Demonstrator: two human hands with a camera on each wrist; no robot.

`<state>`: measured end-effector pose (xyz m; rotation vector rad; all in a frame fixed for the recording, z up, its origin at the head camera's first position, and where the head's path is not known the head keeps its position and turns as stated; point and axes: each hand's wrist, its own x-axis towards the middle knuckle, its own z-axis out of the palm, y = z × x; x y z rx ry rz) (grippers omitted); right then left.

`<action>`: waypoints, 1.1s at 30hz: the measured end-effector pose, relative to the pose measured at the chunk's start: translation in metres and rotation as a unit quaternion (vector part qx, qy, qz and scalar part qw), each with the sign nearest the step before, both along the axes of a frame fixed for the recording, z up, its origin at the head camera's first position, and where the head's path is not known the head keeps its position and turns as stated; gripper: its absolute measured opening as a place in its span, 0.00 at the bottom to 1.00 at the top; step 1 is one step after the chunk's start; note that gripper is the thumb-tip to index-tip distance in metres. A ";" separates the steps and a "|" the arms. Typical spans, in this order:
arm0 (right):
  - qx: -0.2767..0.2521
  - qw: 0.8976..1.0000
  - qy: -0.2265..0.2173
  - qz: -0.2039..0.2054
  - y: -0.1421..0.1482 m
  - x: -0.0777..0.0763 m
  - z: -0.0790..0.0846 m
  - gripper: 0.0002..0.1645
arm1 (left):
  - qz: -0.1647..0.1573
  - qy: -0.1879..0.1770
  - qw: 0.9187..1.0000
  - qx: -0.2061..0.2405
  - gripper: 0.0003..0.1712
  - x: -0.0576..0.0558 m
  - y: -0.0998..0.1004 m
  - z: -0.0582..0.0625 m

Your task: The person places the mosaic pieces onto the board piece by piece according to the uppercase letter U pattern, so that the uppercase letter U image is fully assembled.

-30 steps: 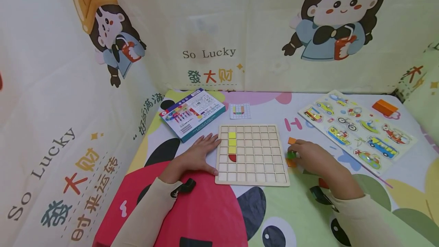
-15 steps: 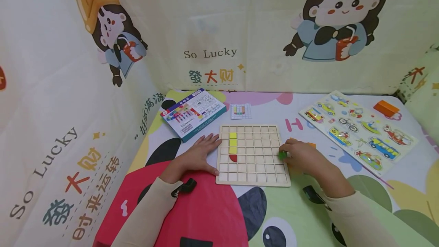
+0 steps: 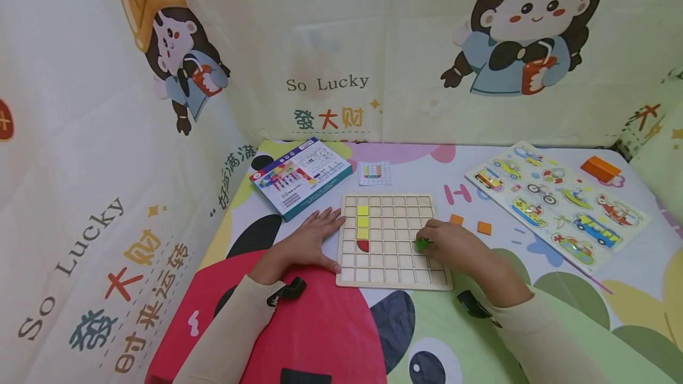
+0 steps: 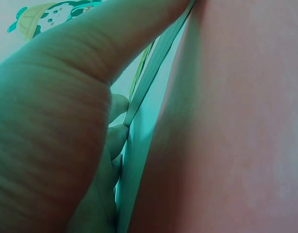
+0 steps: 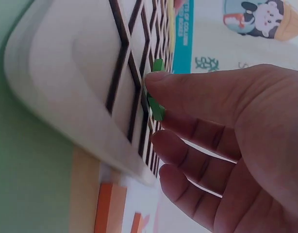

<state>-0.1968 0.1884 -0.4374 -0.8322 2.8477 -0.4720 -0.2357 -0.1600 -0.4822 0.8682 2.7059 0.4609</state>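
Note:
A wooden grid board (image 3: 392, 285) lies on the patterned cloth. In one of its left columns sit several yellow squares (image 3: 363, 222), with a red rounded piece (image 3: 363, 246) below them. My left hand (image 3: 305, 243) rests at the board's left edge, fingers spread and thumb by the lower left corner. In the left wrist view the thumb (image 4: 91, 63) reaches along the board's side. Over the right columns, my right hand (image 3: 461, 246) pinches a small green block (image 5: 157, 110) between thumb and fingers. The right wrist view shows it close over the grid, its middle hidden by the thumb.
Two orange blocks (image 3: 484, 228) lie right of the board. Behind it are a printed box (image 3: 301, 179) and a small pattern card (image 3: 375, 173). A vehicle picture board (image 3: 549, 206) and an orange piece (image 3: 600, 168) are at right. Printed cloth walls stand around.
My right hand has carried the green block leftward from beside the board to over its right columns. The orange blocks it covered now show. My left hand has stayed put.

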 end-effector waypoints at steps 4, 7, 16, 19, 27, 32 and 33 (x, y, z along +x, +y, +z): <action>0.004 1.000 0.015 0.008 -0.007 0.000 0.000 0.16 | -0.002 -0.001 1.000 0.003 0.71 0.000 -0.001 0.000; 0.006 1.000 0.016 0.009 -0.014 0.000 0.001 0.16 | -0.003 0.000 1.000 0.004 0.71 0.000 -0.001 0.000; 0.004 0.999 0.021 0.025 -0.032 -0.001 0.002 0.15 | -0.002 -0.001 1.000 0.007 0.71 0.000 0.000 0.002; 0.007 0.999 0.026 0.029 -0.037 -0.002 0.001 0.15 | -0.004 -0.002 1.000 0.008 0.71 0.000 0.000 0.002; 0.008 0.998 0.037 0.042 -0.051 -0.001 0.001 0.16 | -0.008 0.000 1.000 0.003 0.71 0.000 0.000 0.002; 0.004 0.997 0.052 0.052 -0.059 -0.002 0.000 0.15 | -0.008 0.002 1.000 0.006 0.71 0.000 -0.001 0.002; 0.005 0.997 0.053 0.051 -0.061 -0.003 0.000 0.15 | -0.008 0.002 1.000 0.006 0.71 0.000 -0.001 0.002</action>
